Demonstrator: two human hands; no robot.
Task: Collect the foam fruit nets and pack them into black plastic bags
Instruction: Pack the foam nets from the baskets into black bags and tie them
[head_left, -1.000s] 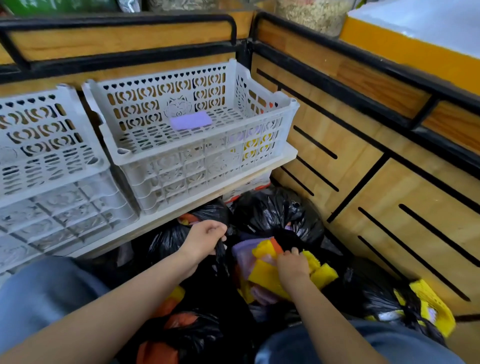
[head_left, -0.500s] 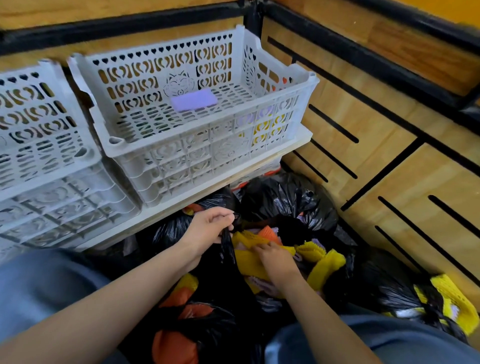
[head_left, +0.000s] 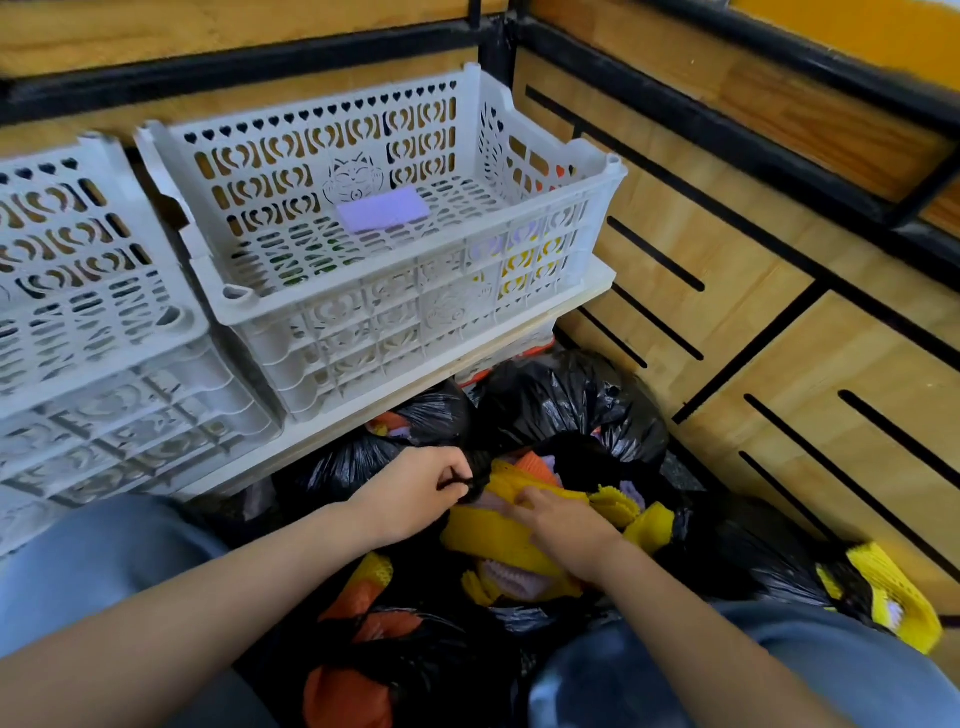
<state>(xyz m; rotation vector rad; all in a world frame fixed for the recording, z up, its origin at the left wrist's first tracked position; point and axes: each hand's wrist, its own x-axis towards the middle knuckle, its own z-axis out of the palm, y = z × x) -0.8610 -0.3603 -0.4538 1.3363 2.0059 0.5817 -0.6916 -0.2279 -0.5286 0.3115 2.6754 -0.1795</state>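
Left hand (head_left: 415, 493) pinching the black bag (head_left: 576, 457) open, my right hand (head_left: 563, 527) is gripping yellow nets (head_left: 488, 538) that need stuffing deeper.

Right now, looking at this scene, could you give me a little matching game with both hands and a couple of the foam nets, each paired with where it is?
Things:
1. left hand
2. right hand
3. purple net
4. far-right yellow net

Places:
A. in the white crate
B. on the yellow nets in the open black bag
C. pinching that bag's edge
D. poking out of a second black bag

Pairs: 1-C, 2-B, 3-A, 4-D.
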